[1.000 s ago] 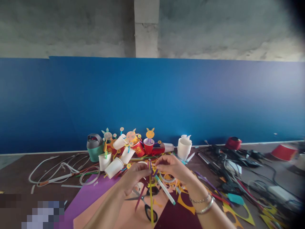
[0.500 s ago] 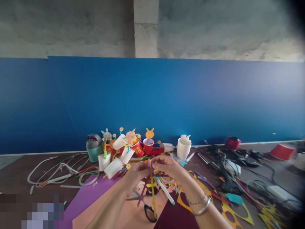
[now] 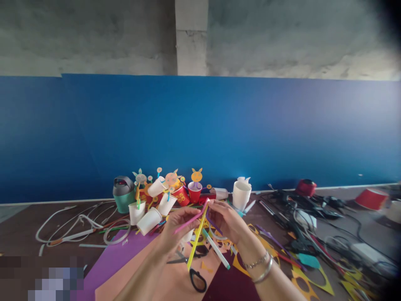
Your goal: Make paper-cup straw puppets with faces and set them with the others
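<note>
My left hand (image 3: 178,229) is closed on a pink strip (image 3: 188,222) that slants up to the right. My right hand (image 3: 226,218) pinches the strips where their upper ends meet, with a purple strip (image 3: 214,223) bent down beside its fingers. From that meeting point a yellow strip (image 3: 196,243) hangs down to the left, between my hands. Below them, black-handled scissors (image 3: 198,281) rest on peach paper (image 3: 150,278), partly covered by the yellow strip. A white marker with a green end (image 3: 216,249) lies just right of the scissors.
Behind my hands stand white cups (image 3: 149,220), a red cup (image 3: 194,192) with a paper animal face, and a larger white cup (image 3: 241,195). Purple paper (image 3: 114,257) and white cables (image 3: 77,236) lie left. Yellow paper scraps (image 3: 302,288) and black cables (image 3: 316,209) lie right.
The yellow strip has swung from near upright to a slant down-left. The pink strip now points up to the right, and the fingertips of my two hands have moved apart.
</note>
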Demonstrator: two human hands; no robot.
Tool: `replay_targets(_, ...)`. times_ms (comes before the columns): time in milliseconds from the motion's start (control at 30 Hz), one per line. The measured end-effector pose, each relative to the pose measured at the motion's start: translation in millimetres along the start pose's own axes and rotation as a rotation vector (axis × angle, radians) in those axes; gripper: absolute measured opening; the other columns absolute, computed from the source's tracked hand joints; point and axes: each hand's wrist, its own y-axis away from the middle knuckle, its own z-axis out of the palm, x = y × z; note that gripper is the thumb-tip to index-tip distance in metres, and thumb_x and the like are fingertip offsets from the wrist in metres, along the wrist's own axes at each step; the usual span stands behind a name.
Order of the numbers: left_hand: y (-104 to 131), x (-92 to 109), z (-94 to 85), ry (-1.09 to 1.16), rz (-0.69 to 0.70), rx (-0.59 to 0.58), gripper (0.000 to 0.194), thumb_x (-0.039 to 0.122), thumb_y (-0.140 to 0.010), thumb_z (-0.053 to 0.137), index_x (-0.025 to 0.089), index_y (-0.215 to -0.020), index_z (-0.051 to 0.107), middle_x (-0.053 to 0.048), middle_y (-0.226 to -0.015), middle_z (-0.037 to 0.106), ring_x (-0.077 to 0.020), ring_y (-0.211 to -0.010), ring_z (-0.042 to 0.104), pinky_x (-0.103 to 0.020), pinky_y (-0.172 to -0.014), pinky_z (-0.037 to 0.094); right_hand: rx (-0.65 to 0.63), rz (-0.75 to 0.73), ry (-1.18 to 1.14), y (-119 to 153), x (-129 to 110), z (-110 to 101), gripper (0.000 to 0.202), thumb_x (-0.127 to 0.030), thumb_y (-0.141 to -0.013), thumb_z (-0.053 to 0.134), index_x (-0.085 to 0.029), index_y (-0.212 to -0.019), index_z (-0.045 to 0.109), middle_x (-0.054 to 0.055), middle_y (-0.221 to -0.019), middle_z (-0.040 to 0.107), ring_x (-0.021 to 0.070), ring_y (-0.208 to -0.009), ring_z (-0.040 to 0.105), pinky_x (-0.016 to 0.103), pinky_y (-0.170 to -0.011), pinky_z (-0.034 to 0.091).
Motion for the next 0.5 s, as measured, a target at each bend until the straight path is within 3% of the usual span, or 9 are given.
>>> replay_targets(167, -0.7, -2.3, 0.0, 0.005, 0.013, 0.026, 0.017, 0.029, -0.071, 0.076, 0.016, -0.083, 0.074, -0.001, -0.071, 0.066, -0.0128, -0.070, 0.057, -0.023, -0.069, 0.043, -0.004, 0.004, 0.005, 2.5, 0.7, 2.7, 0.022, -0.030, -0.071, 0.077, -0.014, -0.083, 0.066, 0.000, -0.073, 0.062, 0.0084, -0.063, 0.057, 0.019, -0.062, 0.045)
replay_targets(400, -2.3, -1.6, -3.8, 0.096, -0.151, -0.115, 0.023, 0.032, -0.073, 0.075, 0.012, -0.065, 0.066, -0.001, -0.062, 0.062, -0.0090, -0.059, 0.052, -0.020, -0.060, 0.039, -0.075, -0.028, 0.257, 9.7, -6.1, 8.4, 0.025, -0.037, -0.074, 0.074, -0.014, -0.078, 0.064, 0.000, -0.068, 0.061, 0.0091, -0.059, 0.054, 0.020, -0.056, 0.041)
replay_targets(500, -1.8, -0.8, -5.0, 0.149, -0.242, -0.177, 0.022, 0.029, -0.071, 0.077, 0.010, -0.066, 0.066, -0.002, -0.063, 0.061, -0.0083, -0.058, 0.052, -0.020, -0.059, 0.039, -0.089, -0.054, 0.361, 10.2, -8.6, 9.1, 0.027, -0.038, -0.072, 0.075, -0.015, -0.081, 0.065, 0.000, -0.071, 0.062, 0.0099, -0.062, 0.055, 0.021, -0.057, 0.041)
